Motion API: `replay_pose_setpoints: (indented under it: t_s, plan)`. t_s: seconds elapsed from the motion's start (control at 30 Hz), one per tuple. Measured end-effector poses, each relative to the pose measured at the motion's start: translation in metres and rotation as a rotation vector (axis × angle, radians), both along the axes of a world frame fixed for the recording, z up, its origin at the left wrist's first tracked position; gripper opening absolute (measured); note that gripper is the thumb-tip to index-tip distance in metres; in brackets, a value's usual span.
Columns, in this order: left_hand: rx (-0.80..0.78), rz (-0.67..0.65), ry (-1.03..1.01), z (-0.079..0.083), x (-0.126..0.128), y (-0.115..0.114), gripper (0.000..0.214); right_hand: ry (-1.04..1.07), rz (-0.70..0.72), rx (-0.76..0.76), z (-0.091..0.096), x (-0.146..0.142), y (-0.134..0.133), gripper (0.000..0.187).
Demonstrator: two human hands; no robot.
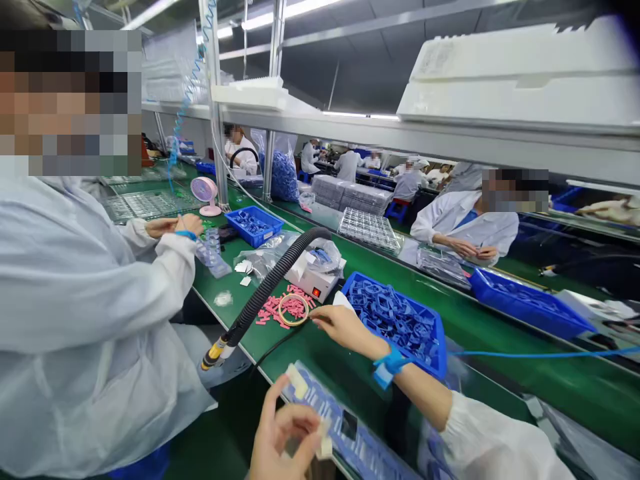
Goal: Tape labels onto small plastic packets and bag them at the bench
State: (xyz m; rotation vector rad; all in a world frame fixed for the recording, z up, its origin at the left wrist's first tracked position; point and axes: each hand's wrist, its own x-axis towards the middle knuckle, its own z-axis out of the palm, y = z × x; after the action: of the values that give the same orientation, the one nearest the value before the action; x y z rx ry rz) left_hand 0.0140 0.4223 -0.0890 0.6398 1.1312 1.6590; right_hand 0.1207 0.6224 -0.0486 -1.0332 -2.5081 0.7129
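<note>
My left hand [280,433] is low in the view, its fingers closed on small cream-white pieces [297,381], one at the fingertips and one by the thumb. It hovers over a blue tray [345,433] of small parts at the table's near edge. My right hand [343,327], with a blue wrist strap [390,365], stretches left across the green table. Its fingertips are pressed together at the edge of a pile of pink pieces [280,308], beside a tan ring [293,309] lying on the pile. What the fingertips pinch, if anything, is too small to see.
A blue bin [440,333] of blue plastic frames stands just behind my right arm. A black corrugated hose [270,287] arches over a white box with a red switch [313,283]. A co-worker in a white coat [85,320] sits close on the left. Others work across the green belt [500,333].
</note>
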Motion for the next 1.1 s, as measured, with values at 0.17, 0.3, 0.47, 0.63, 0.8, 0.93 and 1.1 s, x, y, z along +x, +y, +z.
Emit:
replay_pose_setpoints:
  t_s: [0.17,0.3,0.47,0.63,0.8,0.93,1.1]
  plan:
    - [0.024,-0.067,-0.036,0.039,0.0,0.022,0.081,0.248,-0.114,-0.217,0.037,0.036,-0.069,0.033]
    - [0.076,-0.187,-0.042,0.053,0.017,0.025,0.08,0.41,-0.177,-0.307,0.055,0.061,-0.12,0.035]
    - [0.099,-0.333,0.029,0.05,0.044,0.009,0.08,0.446,-0.278,-0.136,0.054,0.089,-0.157,0.02]
    - [0.103,-0.449,0.19,0.033,0.071,-0.015,0.068,0.406,-0.394,0.167,0.039,0.117,-0.204,0.016]
    - [0.027,-0.532,0.264,0.026,0.09,-0.027,0.074,0.361,-0.66,0.474,0.016,0.177,-0.273,0.009]
    - [-0.038,-0.722,0.378,0.028,0.108,-0.029,0.081,0.256,-1.231,0.545,-0.006,0.256,-0.331,0.045]
    - [0.017,-0.992,0.412,0.025,0.149,-0.037,0.081,-0.366,-1.152,0.616,-0.048,0.324,-0.369,0.068]
